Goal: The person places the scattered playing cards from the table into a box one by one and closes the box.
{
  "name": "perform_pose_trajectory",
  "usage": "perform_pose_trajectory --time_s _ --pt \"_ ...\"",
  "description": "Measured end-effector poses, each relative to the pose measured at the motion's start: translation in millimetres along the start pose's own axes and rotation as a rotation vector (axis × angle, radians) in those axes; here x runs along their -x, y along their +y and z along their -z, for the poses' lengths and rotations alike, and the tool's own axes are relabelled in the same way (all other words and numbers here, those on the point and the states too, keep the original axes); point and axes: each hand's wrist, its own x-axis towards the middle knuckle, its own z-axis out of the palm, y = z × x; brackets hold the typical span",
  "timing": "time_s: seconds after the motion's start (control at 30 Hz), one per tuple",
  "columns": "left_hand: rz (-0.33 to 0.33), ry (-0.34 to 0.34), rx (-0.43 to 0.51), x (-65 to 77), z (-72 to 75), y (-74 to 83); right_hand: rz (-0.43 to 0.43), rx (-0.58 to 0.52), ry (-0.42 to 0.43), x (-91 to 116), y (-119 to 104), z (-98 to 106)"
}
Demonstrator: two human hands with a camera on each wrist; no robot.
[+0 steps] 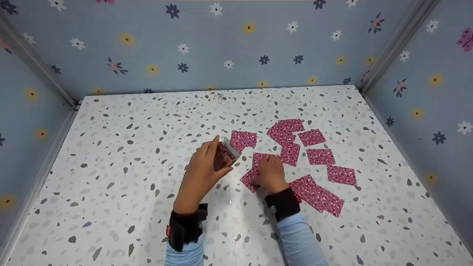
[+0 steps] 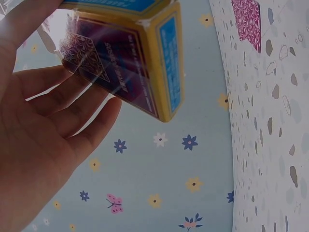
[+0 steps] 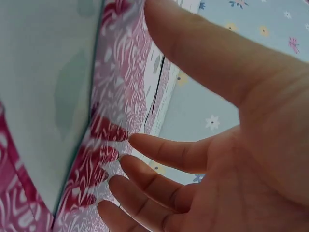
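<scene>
My left hand (image 1: 199,171) grips a playing card box (image 1: 226,155) between thumb and fingers, held above the table. In the left wrist view the box (image 2: 118,63) has yellow edges, blue ends and a dark patterned face, with glare on its left part. My right hand (image 1: 272,171) rests its fingertips on pink-and-white patterned playing cards lying flat on the table. The right wrist view shows fingers spread and slightly bent, touching the card (image 3: 79,176), with the thumb apart from them. Part of these cards is hidden under the hand.
More cards lie face down around the right hand: a single card (image 1: 244,139) beyond the box, an overlapping group (image 1: 283,131), separate cards (image 1: 342,175) at the right, and an overlapping row (image 1: 317,195) beside the right wrist. Flowered panels (image 1: 229,44) enclose the speckled table (image 1: 129,166).
</scene>
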Motion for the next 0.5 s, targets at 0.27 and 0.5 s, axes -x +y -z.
perform_pose_trajectory --time_s 0.27,0.5 --pt "-0.007 0.001 -0.005 -1.0 -1.1 -0.3 0.015 0.032 -0.037 -1.6 -2.1 -0.3" --pt "0.002 -0.012 0.0 -1.1 -2.9 -0.1 -0.037 -0.039 -0.11 -5.1 1.5 0.5"
